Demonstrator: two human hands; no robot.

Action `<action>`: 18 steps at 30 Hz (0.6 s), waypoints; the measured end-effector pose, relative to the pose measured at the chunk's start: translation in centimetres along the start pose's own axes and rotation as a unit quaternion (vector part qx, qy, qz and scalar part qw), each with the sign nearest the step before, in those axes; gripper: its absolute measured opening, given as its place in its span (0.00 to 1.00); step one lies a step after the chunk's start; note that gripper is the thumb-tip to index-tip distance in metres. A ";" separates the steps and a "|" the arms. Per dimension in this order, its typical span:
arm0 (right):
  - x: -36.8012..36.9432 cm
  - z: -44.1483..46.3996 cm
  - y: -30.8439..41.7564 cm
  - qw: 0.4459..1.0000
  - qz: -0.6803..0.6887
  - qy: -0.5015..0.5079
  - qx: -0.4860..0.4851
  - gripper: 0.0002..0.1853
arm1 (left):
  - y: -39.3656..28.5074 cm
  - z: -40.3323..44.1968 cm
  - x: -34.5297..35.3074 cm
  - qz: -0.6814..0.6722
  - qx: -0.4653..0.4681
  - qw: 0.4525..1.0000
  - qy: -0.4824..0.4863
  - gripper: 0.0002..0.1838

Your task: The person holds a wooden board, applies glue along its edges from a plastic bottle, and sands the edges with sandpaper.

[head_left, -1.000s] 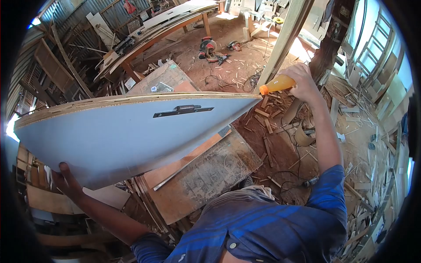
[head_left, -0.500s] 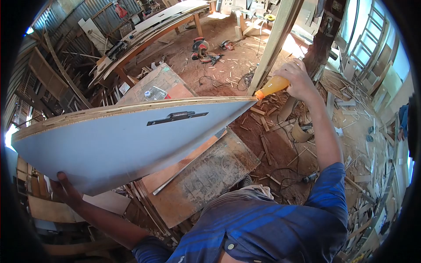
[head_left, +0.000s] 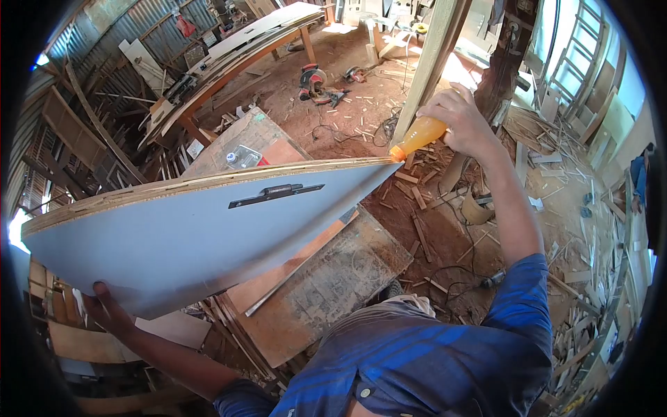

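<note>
A large board point(head_left: 174, 229) with a pale blue-grey face and a raw layered-wood edge stands on edge across the view. On its face is a dark metal fitting point(head_left: 276, 195) like a slide bolt. My left hand point(head_left: 108, 309) grips the lower left edge, its thumb on the face and its other fingers mostly hidden behind. Raised at the far right corner, my right hand point(head_left: 458, 119) is wrapped round an orange plastic bottle point(head_left: 422, 135). The bottle tilts down, its orange cap point(head_left: 397, 153) at the top edge of the board; whether anything flows out is too small to tell.
Below the board stands a worn worktable point(head_left: 333, 278); a clear plastic container point(head_left: 243, 157) sits on its far part. A wooden post point(head_left: 434, 62) rises behind the bottle. Wood scraps, cables and a circular power saw point(head_left: 314, 80) lie on the dirt floor. A long bench point(head_left: 243, 52) stands behind.
The bottle and my right hand have shifted slightly left and down, with the cap still at the board's right end. My left hand keeps its grip.
</note>
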State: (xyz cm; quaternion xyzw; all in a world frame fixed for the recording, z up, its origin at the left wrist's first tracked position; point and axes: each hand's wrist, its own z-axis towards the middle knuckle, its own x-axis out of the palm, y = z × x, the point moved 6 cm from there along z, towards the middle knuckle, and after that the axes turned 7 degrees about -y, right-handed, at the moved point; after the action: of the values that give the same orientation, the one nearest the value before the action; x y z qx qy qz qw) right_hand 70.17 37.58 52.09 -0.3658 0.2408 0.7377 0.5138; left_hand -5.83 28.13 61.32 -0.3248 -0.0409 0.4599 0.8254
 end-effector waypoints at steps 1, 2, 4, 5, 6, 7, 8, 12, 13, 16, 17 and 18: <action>-0.1 0.2 0.1 1.000 -0.004 0.002 -0.005 0.33 | -0.5 -0.1 0.2 0.010 0.011 1.000 -0.007 0.40; -0.1 0.5 0.3 1.000 -0.007 0.003 -0.011 0.32 | -1.0 -0.2 0.4 0.021 0.022 0.999 -0.013 0.40; -0.5 1.0 0.6 1.000 -0.016 0.000 -0.018 0.32 | -1.5 -0.2 0.6 0.034 0.034 0.999 -0.018 0.39; -0.6 1.3 0.8 1.000 -0.021 -0.002 -0.022 0.32 | -1.3 -0.1 0.5 0.037 0.034 0.999 -0.015 0.40; -0.8 1.7 1.1 0.999 -0.019 -0.008 -0.026 0.32 | -1.1 0.0 0.4 0.039 0.034 0.999 -0.012 0.40; -1.1 2.0 1.4 0.999 -0.016 -0.013 -0.031 0.31 | -0.6 0.2 0.2 0.047 0.029 0.998 -0.004 0.40; -1.3 2.3 1.7 0.999 -0.014 -0.018 -0.036 0.31 | 0.2 0.5 -0.2 0.054 0.024 0.998 0.004 0.40; -2.0 3.6 2.6 0.998 -0.027 -0.023 -0.059 0.31 | -0.7 0.4 0.6 0.028 0.045 0.999 -0.007 0.40; -2.1 3.9 2.9 0.997 -0.032 -0.023 -0.065 0.31 | -1.1 0.2 0.9 0.032 0.049 0.998 -0.013 0.41; -2.7 4.8 3.9 0.996 -0.037 -0.029 -0.081 0.31 | -1.9 0.1 1.2 0.048 0.059 0.997 -0.025 0.41; -3.0 5.1 4.3 0.995 -0.036 -0.032 -0.085 0.31 | -2.0 0.1 1.1 0.056 0.061 0.996 -0.025 0.41; -3.3 5.3 4.7 0.994 -0.034 -0.043 -0.093 0.30 | -2.0 0.1 1.1 0.064 0.063 0.996 -0.024 0.41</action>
State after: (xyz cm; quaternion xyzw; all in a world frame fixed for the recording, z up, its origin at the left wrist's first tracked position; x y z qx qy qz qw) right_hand 64.88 37.89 57.88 -0.3880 0.1365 0.7539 0.5123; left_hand -3.78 28.31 62.31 -0.2633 -0.0108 0.5215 0.8116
